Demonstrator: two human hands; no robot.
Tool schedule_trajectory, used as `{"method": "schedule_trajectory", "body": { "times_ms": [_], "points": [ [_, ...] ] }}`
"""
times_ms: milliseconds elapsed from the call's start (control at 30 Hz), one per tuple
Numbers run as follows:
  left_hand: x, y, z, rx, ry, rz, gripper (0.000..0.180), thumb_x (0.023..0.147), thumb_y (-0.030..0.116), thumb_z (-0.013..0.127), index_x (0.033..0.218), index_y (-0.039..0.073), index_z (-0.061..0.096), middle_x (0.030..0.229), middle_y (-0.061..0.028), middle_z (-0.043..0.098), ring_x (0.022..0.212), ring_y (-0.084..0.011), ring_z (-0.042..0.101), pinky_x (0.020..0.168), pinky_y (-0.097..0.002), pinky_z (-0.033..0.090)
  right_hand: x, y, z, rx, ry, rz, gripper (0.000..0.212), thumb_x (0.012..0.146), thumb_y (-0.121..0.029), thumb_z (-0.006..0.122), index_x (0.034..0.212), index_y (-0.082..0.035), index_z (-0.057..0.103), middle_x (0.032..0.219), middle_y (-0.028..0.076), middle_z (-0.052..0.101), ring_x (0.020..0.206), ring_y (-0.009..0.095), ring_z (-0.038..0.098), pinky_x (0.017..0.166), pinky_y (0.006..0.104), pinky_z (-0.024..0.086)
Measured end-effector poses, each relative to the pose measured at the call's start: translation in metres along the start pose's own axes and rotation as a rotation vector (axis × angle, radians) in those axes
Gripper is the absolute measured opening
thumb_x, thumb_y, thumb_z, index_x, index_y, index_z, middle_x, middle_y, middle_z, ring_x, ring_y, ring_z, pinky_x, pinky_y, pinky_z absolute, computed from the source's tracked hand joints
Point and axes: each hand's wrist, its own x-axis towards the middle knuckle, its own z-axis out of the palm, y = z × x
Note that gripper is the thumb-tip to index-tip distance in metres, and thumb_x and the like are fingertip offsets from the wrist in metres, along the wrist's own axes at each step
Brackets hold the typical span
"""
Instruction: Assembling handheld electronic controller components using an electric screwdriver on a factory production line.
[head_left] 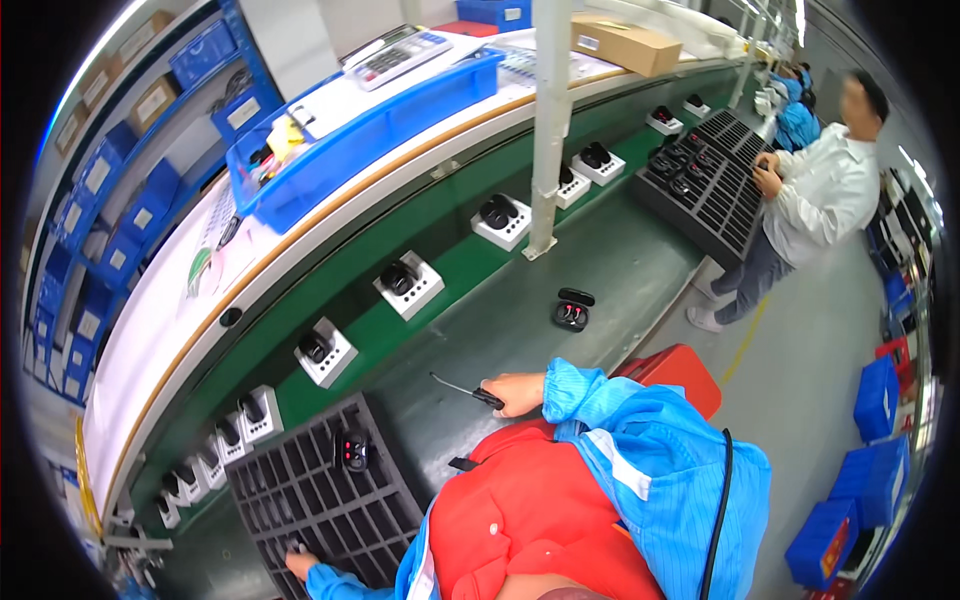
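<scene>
My right hand (517, 394) is closed round the black handle of a tool with a thin bent metal shaft (455, 384), which points left over the dark green bench surface (480, 340). At the lower left, my left hand (300, 564) is at the near left side of a black foam tray (340, 510) with many compartments. Its fingers are bent together over the tray; what they pinch is too small to make out. One open black earbud case (352, 452) with red lights lies on the tray. Another open earbud case (573, 312) lies on the bench ahead of my right hand.
White socket blocks (326, 352) with black plugs line the bench's back. A blue bin (370, 130) stands on the white shelf above, beside a metal post (548, 130). Further right, a person (820, 190) stands at another foam tray (700, 180). A red stool (680, 375) is beside me.
</scene>
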Motion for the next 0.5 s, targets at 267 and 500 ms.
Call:
{"method": "schedule_trajectory", "body": {
  "times_ms": [267,500],
  "points": [
    [-0.022,0.057,-0.061,-0.704,0.281,0.312,0.039,0.085,0.021,0.062,0.111,-0.007,0.056,0.111,-0.0171,0.058,0.095,-0.0208,0.056,0.079,-0.0306,0.048,0.000,-0.003,-0.017,0.145,0.156,-0.145,0.027,0.075,-0.015,0.061,0.094,0.002,0.048,0.080,0.018,0.058,0.074,0.033,0.058,0.066,0.0401,0.045],
    [-0.173,0.295,-0.112,-1.596,-0.693,0.334,0.020,0.087,0.015,0.056,0.103,0.002,0.054,0.094,-0.0039,0.057,0.081,-0.0112,0.055,0.066,-0.0253,0.047,-0.004,-0.056,-0.037,0.307,0.275,-0.283,0.033,0.079,-0.025,0.064,0.091,0.002,0.049,0.079,0.017,0.057,0.073,0.031,0.057,0.066,0.0391,0.044]
  ]
}}
